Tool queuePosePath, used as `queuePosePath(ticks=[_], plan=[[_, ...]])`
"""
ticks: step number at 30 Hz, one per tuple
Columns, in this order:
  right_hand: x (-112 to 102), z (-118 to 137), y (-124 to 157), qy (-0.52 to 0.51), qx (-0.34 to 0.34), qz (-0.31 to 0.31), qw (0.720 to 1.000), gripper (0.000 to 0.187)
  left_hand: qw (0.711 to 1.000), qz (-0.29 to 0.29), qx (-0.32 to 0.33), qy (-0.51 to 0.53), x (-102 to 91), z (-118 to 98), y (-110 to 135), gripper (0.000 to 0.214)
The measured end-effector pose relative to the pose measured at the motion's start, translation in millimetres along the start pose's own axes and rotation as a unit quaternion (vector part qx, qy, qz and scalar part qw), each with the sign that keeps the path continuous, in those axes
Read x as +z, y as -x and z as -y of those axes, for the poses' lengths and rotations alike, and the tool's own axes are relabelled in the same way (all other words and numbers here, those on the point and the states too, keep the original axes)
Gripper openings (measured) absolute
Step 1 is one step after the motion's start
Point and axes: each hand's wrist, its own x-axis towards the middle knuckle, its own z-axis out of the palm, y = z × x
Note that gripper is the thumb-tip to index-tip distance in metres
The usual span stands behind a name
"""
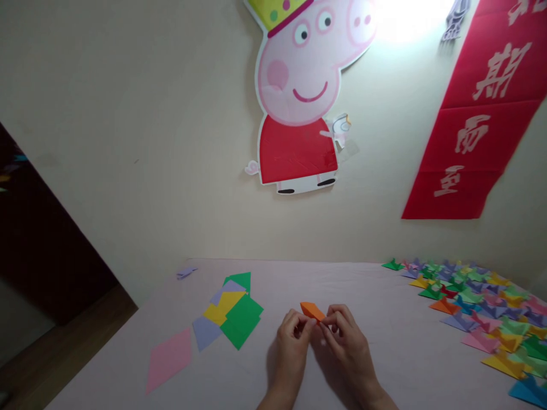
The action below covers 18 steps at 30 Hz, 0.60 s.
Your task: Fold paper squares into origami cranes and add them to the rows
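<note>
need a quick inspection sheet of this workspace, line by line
surface: pale pink table, set against the wall
job's things: orange folded paper, pinched between both hands
clutter: flat paper squares at left, one pink sheet apart; folded paper pieces massed at right; a small lilac piece at the far left edge
hands: left hand and right hand on the orange paper
cables: nothing seen
surroundings: cartoon pig cutout and red banner on the wall
</note>
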Motion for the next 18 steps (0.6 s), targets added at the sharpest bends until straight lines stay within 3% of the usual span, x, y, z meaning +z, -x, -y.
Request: queuePosePath(ticks=[2, 6, 10, 13, 18], plan=[[0, 4, 0, 0.044, -0.049, -0.003, 0.998, 0.012, 0.999, 0.023, -0.018, 0.033, 5.1, 3, 2, 0.021], [0, 8, 0, 0.105, -0.098, 0.001, 0.990, 0.006, 0.998, 0.017, -0.041, 0.054, 5.5, 7, 0, 0.019], [-1, 3, 0, 0.133, -0.129, -0.026, 0.982, 0.020, 0.998, 0.032, -0.009, -0.053, -5.9, 3, -4, 0.012], [-1, -2, -1, 0.148, -0.126, -0.036, 0.980, 0.029, 0.988, 0.058, 0.037, -0.140, -11.4, -1, -4, 0.014], [0, -4, -1, 0.147, -0.096, -0.032, 0.984, 0.023, 0.980, 0.080, 0.065, -0.169, -11.3, -2, -2, 0.019]])
